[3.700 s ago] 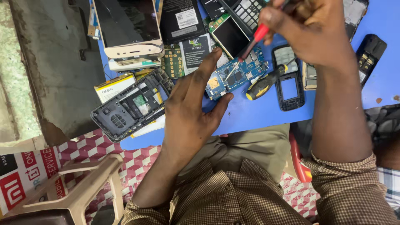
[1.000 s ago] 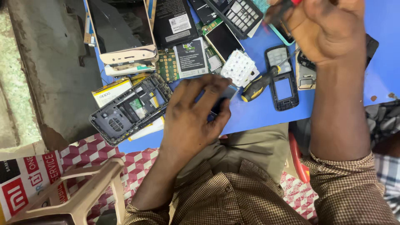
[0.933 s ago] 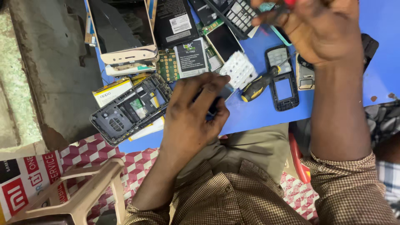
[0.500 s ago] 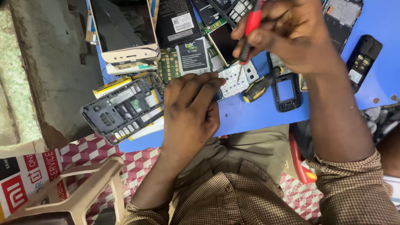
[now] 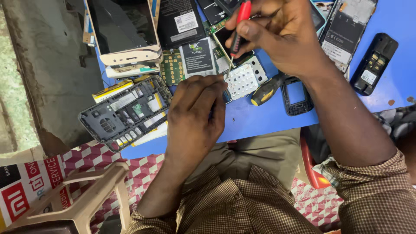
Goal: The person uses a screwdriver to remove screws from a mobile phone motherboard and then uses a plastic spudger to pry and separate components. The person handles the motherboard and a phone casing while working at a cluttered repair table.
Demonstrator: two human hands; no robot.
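Now bringing red screwdriver (image 5: 237, 30), pinched in right hand (image 5: 281, 34), down onto white keypad board (image 5: 243, 79); left hand (image 5: 195, 117) curling closed, pinning its edge; prying underway.

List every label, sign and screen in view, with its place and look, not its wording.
Phone screen: top left, dark glass, pale gold frame.
Battery: beside the left hand, black with white label.
Black panel: top centre, white sticker.
Sign: bottom left, white with red print.
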